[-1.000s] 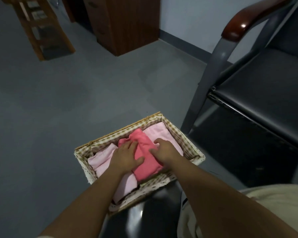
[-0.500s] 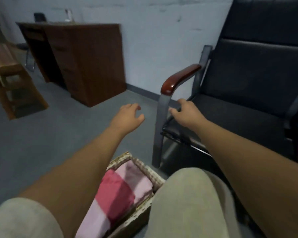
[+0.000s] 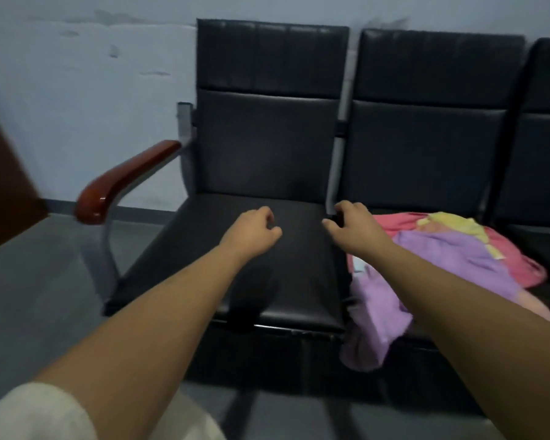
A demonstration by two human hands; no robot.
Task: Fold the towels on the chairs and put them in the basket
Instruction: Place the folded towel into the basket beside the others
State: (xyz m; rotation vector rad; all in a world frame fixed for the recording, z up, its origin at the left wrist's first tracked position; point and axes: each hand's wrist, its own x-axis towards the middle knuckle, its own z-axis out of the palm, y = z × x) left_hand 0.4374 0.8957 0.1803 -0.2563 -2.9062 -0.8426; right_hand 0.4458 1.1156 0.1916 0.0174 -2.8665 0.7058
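Black seat under the fingers: the left hand (image 3: 251,231) and the right hand (image 3: 353,228) hang above the first chair (image 3: 267,281), apart from each other and not touching its seat.
Fingers: the left fingers (image 3: 272,231) and the right fingers (image 3: 331,225) are loosely curled and released, holding nothing.
Towels: a loose heap lies just right of the right fingers on the second chair (image 3: 426,147). The lilac towel (image 3: 451,252) is on top and spills over the front edge, the pink towel (image 3: 521,268) lies beneath, and the yellow towel (image 3: 451,222) is at the far side.
Step in hand: probably the reach for the next towel; nothing in the heap is folded yet.
Next move: the right hand should go right and down, pinch an edge of the lilac towel and lift it free, with the left hand joining to spread it on the bare seat.
Basket: not in view.
In the way: the towels overlap, so pulling one may drag the others; the hanging lilac part could slide to the floor (image 3: 38,281).
Further out: a reddish wooden armrest (image 3: 124,179) sits well left of the left fingers, with a pale wall (image 3: 92,90) behind.
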